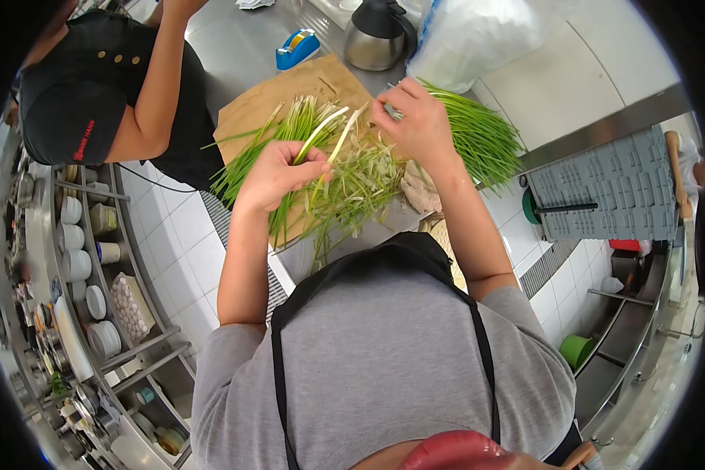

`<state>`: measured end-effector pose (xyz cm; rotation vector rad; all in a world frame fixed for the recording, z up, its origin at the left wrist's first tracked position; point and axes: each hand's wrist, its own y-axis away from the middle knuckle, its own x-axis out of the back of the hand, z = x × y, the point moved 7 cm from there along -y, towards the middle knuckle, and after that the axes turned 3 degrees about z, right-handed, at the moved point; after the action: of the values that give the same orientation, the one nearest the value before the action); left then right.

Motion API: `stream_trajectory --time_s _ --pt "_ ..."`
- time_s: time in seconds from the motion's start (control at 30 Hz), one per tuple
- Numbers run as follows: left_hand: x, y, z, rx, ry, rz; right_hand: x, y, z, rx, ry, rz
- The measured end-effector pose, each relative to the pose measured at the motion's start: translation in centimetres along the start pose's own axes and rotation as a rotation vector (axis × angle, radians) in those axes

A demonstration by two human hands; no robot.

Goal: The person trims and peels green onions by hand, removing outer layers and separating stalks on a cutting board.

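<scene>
My left hand [286, 175] is closed on a scallion, its pale stalk [327, 129] pointing up and away between thumb and fingers. Just right of the stalk's tip, my right hand [417, 121] has its fingers drawn together in a pinch. What sits between them is too small to make out. Below both hands lies a loose heap of peeled scallion leaves and scraps [356, 184] on brown paper [333, 78]. A bunch of scallions with white ends [298, 121] rests to the left. Behind my right wrist spreads a larger bunch of long green stalks [478, 137].
A blue tape dispenser [296, 49] and a steel jug [376, 37] stand on the steel counter [231, 39]. A plastic bag [478, 39] is at the back right. On the left, a person in black [110, 86] stands close to the counter, near shelves of bowls [76, 265].
</scene>
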<state>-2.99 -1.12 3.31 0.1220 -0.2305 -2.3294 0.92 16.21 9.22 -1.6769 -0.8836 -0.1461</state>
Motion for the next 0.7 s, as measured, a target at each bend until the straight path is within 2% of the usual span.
stream_trajectory --time_s 0.17,0.27,0.3,0.37,0.47,0.5,0.53,0.6,0.7 --pt "1.0 0.8 -0.6 0.003 0.012 0.033 0.5 -0.3 2.9 -0.043 0.150 0.084" --pt "1.9 0.3 -1.2 -0.031 0.126 0.119 0.6 -0.1 5.6 -0.522 -0.250 -0.031" --pt "2.2 0.1 -1.6 -0.040 0.189 0.162 -0.1 0.3 5.6 -0.670 -0.485 -0.090" --pt "2.3 -1.8 -1.4 -0.160 0.080 0.183 -2.1 1.4 4.3 -0.959 -0.960 -0.205" --pt "0.0 -2.8 -0.3 -0.210 0.078 0.266 -4.1 3.2 2.0 -1.112 -1.201 -0.234" --pt "-0.8 -2.9 0.1 -0.205 0.104 0.301 -4.7 3.6 1.8 -1.120 -1.200 -0.223" --pt "-1.7 -3.1 -0.6 -0.091 0.193 0.256 -5.3 4.3 1.8 -1.132 -1.199 -0.210" --pt "-2.6 -3.1 -0.9 -0.035 0.100 0.210 -5.6 5.3 2.1 -1.161 -1.194 -0.212" --pt "-2.6 -3.6 -2.3 -0.005 0.050 0.175 -3.7 4.7 3.9 -0.812 -0.586 -0.156"
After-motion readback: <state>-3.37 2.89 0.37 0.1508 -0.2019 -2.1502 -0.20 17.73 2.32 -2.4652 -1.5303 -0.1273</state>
